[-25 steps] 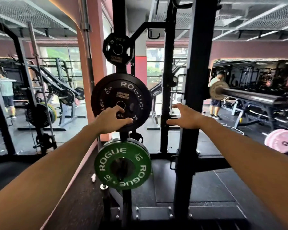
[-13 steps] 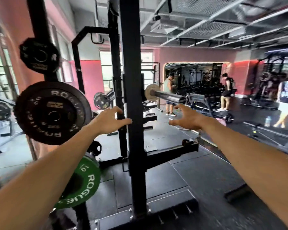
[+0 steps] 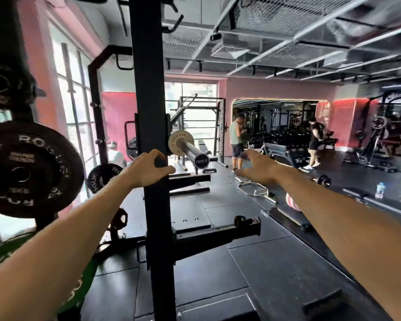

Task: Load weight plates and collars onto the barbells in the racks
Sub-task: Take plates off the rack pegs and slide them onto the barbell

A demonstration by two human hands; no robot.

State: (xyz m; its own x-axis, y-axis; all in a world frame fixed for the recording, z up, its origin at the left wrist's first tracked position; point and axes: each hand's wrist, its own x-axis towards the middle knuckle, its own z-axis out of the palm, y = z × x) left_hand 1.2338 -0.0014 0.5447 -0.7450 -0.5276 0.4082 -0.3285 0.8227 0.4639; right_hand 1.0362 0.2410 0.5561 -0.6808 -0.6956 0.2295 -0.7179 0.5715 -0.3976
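Now the view has swung from the black Rogue plate (image 3: 27, 169), still stored on its peg at left, to the barbell sleeve (image 3: 192, 150); the left hand (image 3: 148, 170) grips the rack upright (image 3: 152, 89), the right hand (image 3: 258, 169) reaches, fingers spread, holding nothing.

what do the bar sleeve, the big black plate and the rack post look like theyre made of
Bar sleeve: looks like polished or chromed steel, going by its bright mirror-like shine.
Black plate: likely rubber, a bumper type; matte black face with raised pale lettering, though blur leaves it open.
Rack post: apparently steel tube with a matte black painted or powder coat, showing flat square sides and no gloss.
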